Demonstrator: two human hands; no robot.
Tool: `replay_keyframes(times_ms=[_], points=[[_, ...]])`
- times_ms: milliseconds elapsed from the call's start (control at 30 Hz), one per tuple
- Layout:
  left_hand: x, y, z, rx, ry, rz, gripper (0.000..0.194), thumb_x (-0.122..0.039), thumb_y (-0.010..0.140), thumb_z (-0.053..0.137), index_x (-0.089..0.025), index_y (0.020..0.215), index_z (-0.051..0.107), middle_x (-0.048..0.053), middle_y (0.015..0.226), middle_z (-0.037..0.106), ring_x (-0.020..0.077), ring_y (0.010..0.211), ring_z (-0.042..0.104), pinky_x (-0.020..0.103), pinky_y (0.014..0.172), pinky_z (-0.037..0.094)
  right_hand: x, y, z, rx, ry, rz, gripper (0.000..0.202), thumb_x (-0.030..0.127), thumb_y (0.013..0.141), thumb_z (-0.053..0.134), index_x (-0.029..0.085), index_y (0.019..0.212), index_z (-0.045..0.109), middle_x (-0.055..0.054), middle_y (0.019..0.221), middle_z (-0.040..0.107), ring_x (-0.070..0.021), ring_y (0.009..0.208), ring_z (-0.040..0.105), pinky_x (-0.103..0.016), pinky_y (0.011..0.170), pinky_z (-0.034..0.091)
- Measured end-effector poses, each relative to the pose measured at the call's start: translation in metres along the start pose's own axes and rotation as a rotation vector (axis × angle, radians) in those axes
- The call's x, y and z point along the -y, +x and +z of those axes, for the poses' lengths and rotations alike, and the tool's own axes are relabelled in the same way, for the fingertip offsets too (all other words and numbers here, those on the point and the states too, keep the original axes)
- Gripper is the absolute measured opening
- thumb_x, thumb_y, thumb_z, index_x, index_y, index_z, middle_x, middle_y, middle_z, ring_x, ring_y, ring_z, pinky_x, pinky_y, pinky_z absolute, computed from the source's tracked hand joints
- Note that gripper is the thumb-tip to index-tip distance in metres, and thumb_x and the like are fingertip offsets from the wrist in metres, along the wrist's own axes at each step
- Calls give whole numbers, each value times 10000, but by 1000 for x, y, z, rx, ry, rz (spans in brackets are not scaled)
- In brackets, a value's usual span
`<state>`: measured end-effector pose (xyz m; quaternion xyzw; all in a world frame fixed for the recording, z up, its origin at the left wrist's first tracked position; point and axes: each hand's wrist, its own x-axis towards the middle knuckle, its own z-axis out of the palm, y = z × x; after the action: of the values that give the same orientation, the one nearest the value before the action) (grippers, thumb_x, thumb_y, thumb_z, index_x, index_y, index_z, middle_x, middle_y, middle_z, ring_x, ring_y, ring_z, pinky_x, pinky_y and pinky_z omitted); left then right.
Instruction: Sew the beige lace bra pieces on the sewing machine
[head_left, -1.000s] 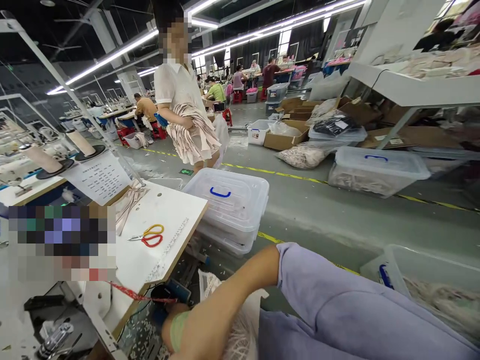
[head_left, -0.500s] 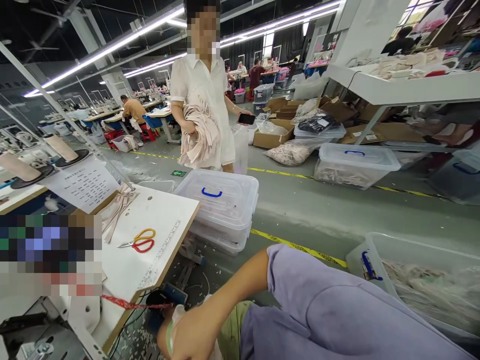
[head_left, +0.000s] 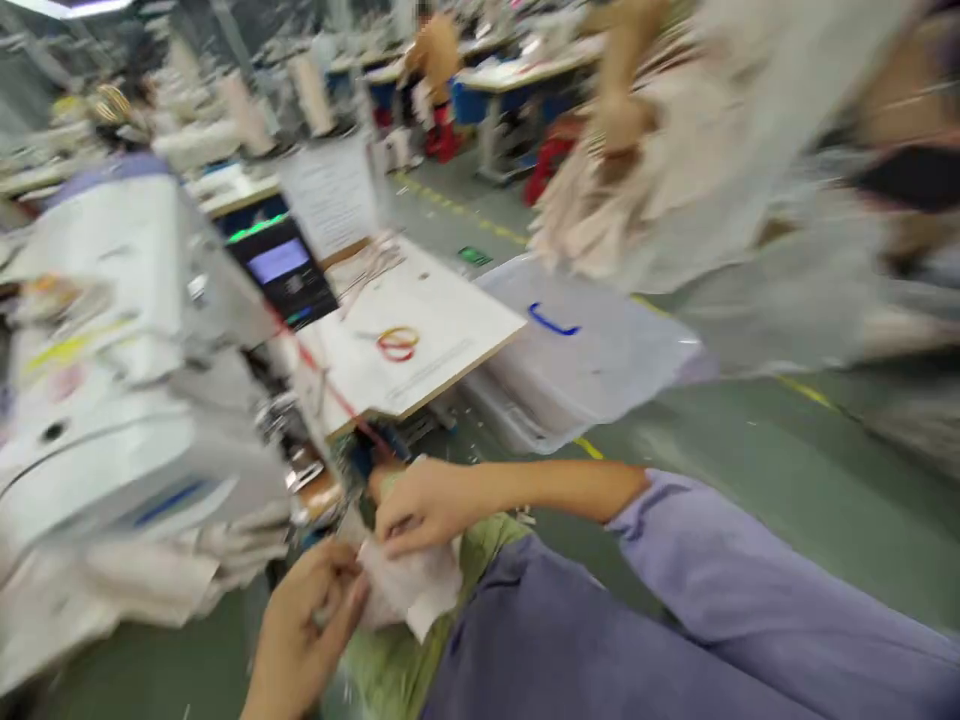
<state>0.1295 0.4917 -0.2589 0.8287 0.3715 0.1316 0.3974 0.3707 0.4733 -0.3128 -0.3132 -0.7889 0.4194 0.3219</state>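
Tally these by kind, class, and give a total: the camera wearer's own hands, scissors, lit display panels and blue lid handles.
Hands: 2, the left hand and the right hand, both touching pale cloth
Scissors: 1, on the white tabletop
Lit display panel: 1
Blue lid handle: 1
Total: 5

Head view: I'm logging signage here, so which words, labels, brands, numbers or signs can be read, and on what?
No text can be read.
Paper sheet: faint lines, too blurred.
Control panel: lit display, too blurred.
White tabletop: marks near its edge, too blurred.
Green floor sign: too blurred.
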Motion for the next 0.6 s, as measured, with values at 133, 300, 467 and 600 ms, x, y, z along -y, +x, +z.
replay_keyframes(times_ms=[133,300,467,600], points=[[29,8,-28,-152,21,-320,441,-451,855,622,-207,613,347,-36,562,412,123,553,402,242,546,325,-18,31,-13,-112,120,109,149,223,946,745,154,821,702,26,775,645,-159,708,588,-242,631,331],[48,38,-45,-148,-17,-532,478,-520,803,657,-213,572,373,-41,529,335,125,527,340,257,522,263,-41,61,-16,-89,128,225,334,450,905,665,160,739,652,35,670,582,-151,606,507,-254,554,286],[64,52,-50,-296,-32,-372,319,-479,763,736,-184,884,715,64,784,679,289,935,629,365,895,480,-59,72,-23,-46,189,290,406,558,864,657,165,764,663,32,679,571,-158,622,490,-246,544,292],[76,54,-53,-317,18,-356,313,-444,753,747,-181,921,729,85,866,732,297,960,645,418,1007,475,-65,78,-26,-54,217,293,346,501,863,713,164,786,694,3,744,615,-189,697,541,-256,612,342]])
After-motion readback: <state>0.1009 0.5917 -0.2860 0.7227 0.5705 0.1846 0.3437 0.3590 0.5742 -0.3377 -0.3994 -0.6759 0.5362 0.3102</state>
